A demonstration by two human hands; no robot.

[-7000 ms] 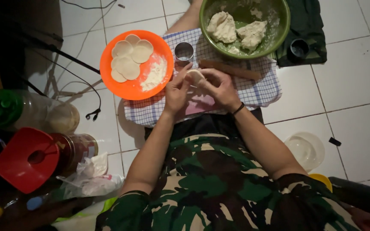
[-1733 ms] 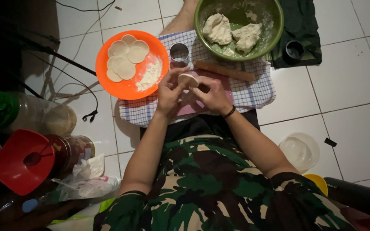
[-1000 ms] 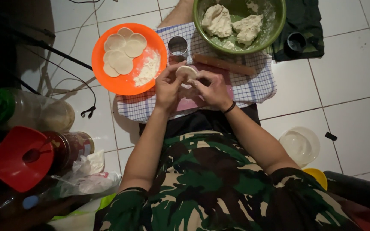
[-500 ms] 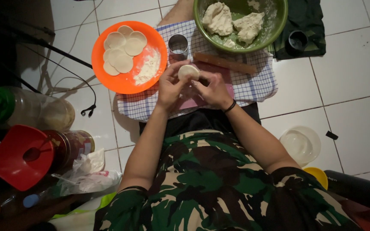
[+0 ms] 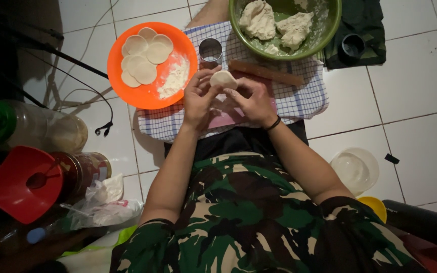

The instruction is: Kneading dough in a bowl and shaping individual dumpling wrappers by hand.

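Both the left hand (image 5: 201,98) and the right hand (image 5: 251,101) pinch a small dough piece (image 5: 223,79) between their fingertips. Beyond the left hand, an orange plate (image 5: 142,93) holds dough rounds and flour; beyond the right, a green bowl (image 5: 330,28) holds dough lumps.
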